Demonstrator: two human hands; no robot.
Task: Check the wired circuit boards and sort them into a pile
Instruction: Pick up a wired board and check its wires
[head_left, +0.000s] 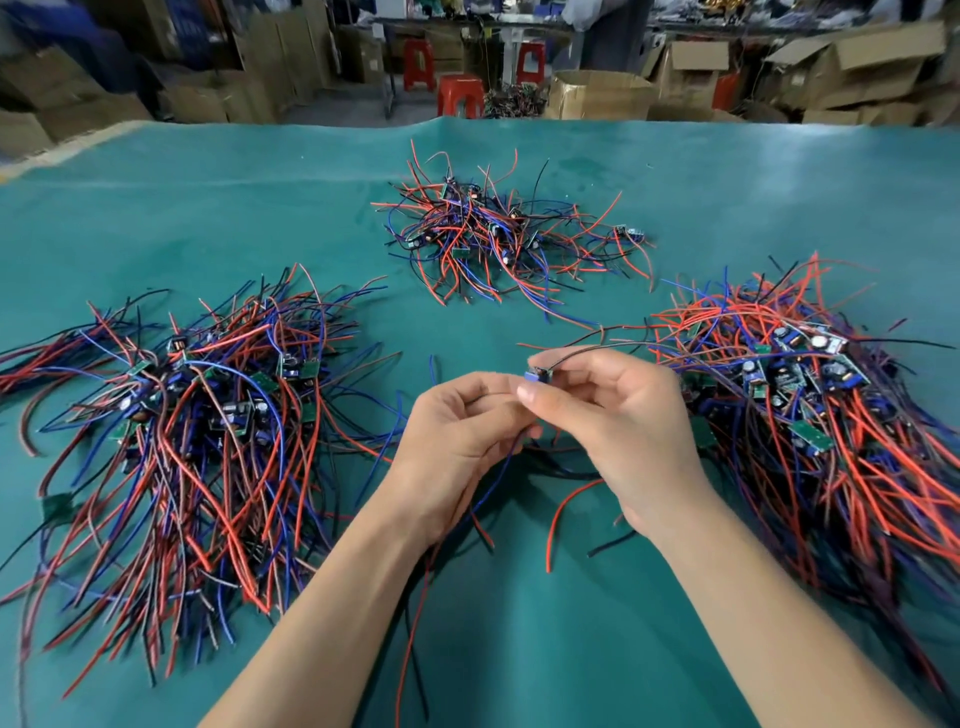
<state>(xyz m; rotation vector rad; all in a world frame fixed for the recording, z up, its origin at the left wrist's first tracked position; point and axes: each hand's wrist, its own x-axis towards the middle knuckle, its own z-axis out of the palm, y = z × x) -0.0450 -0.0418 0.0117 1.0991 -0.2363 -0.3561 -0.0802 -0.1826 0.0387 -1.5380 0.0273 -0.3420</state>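
Head view: both hands, left (457, 441) and right (618, 421), pinch one small board (535, 375) in curled fingers above the green table (208, 208). Its wires (561, 509) trail down between three piles: left (197, 415), far (498, 234), right (821, 405).

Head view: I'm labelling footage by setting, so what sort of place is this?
Probably a small electronics workshop or warehouse: piles of wired circuit boards on a green table mat, stacked cardboard boxes and red plastic stools behind.

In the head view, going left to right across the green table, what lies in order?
Left pile of wired boards → left hand → small wired circuit board pinched between both hands → right hand → right pile of wired boards. The far middle pile is left out.
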